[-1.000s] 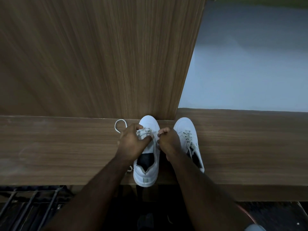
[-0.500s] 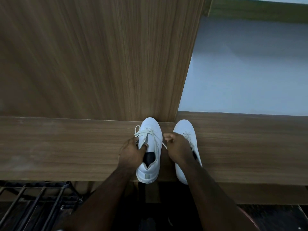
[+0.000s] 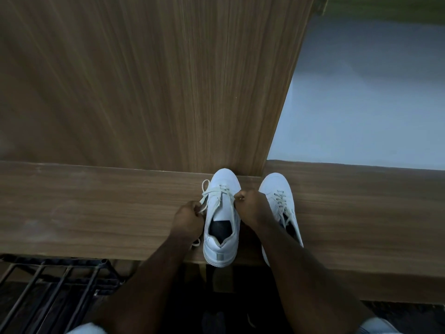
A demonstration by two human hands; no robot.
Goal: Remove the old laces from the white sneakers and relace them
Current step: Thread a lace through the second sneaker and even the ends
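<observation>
Two white sneakers stand side by side on a wooden ledge (image 3: 96, 213), toes against the back panel. The left sneaker (image 3: 222, 237) has a cream lace (image 3: 218, 190) threaded through only its front eyelets, with a loop hanging off its left side. My left hand (image 3: 189, 219) pinches one lace end beside the shoe's left side. My right hand (image 3: 250, 208) is curled at the shoe's right side and pinches the other lace end. The right sneaker (image 3: 280, 196) stays laced, and my right forearm hides its heel.
A tall wooden panel (image 3: 144, 80) rises right behind the ledge. A pale wall (image 3: 361, 104) fills the upper right. A black metal rack (image 3: 48, 285) sits below the ledge at the lower left. Dark floor lies under my arms.
My left hand has slid down from over the shoe's tongue to its left side, drawing the lace out. The lace loop on the ledge has shrunk. My right hand stayed close to the right eyelets.
</observation>
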